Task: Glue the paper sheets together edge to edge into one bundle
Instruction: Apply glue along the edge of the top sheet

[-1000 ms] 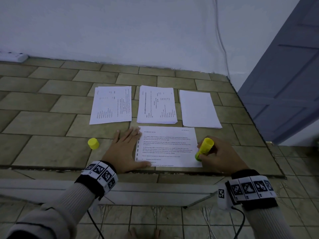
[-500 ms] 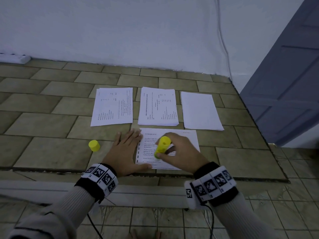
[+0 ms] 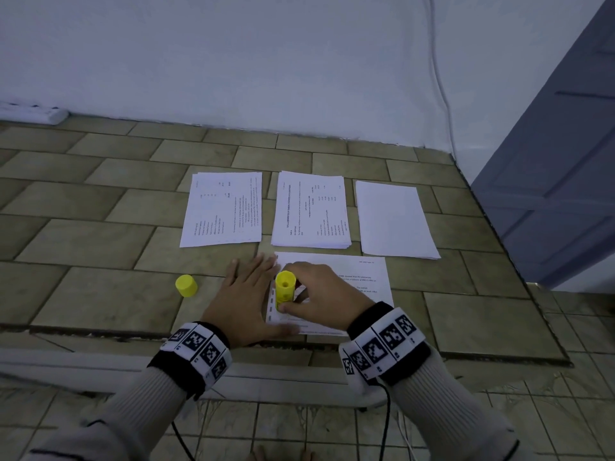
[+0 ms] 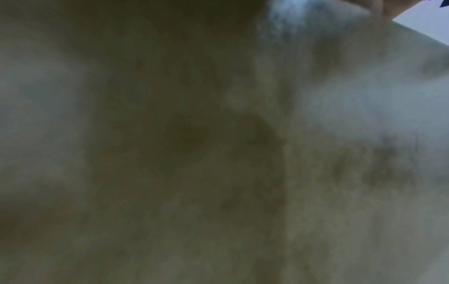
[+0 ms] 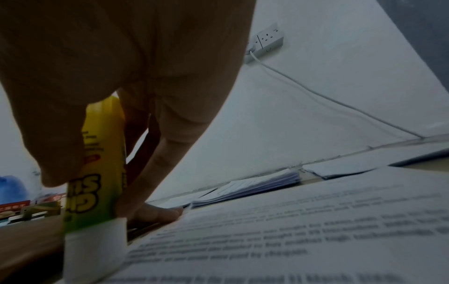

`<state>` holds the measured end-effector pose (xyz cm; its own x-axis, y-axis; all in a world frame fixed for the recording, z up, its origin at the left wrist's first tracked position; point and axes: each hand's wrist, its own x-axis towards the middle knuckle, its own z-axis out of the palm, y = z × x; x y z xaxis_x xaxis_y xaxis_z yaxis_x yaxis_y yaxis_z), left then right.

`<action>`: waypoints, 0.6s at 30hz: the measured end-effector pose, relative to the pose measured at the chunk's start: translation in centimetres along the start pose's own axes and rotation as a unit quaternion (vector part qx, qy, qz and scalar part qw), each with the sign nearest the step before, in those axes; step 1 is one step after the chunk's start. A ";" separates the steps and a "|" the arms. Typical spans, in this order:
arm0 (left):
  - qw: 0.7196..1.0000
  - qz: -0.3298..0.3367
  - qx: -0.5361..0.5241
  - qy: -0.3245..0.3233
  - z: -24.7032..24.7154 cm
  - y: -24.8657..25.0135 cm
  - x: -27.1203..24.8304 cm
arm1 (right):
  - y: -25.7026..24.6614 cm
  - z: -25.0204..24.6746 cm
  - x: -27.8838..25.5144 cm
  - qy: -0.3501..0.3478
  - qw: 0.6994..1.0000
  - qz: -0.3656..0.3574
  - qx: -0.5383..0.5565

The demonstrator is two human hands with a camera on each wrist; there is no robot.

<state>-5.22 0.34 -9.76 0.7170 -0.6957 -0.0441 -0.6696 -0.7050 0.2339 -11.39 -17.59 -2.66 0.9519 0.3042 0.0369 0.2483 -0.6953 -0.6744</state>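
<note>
On the printed sheet nearest the tabletop's front edge, the right hand pinched the uncapped glue stick at its left margin, the flat left hand steadying it; three stacks beyond lay unjoined, gluing barely begun.

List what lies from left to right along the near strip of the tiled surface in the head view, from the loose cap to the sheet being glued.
yellow cap → left hand, flat at the sheet's left edge → glue stick, upright, held by the right hand → printed sheet running on to the right.
</note>
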 end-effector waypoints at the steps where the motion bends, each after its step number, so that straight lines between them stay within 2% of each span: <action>1: 1.000 0.000 0.002 -0.005 -0.1 0.0 0.0 | 0.1 -0.2 0.4 -0.002 1.000 -0.003 -0.003; 8: 1.000 -0.003 0.004 -0.007 -0.1 0.0 -0.1 | 1.5 -1.8 3.7 0.005 0.999 0.039 -0.003; 18: 1.000 -0.008 0.006 -0.012 -0.4 0.2 -0.2 | 3.4 -2.2 5.6 0.087 0.992 0.088 0.001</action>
<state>-5.39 0.38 -9.36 0.7229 -0.6873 -0.0710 -0.6604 -0.7175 0.2216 -4.82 -19.64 -3.12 0.9971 0.0615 0.0457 0.0762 -0.7266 -0.6828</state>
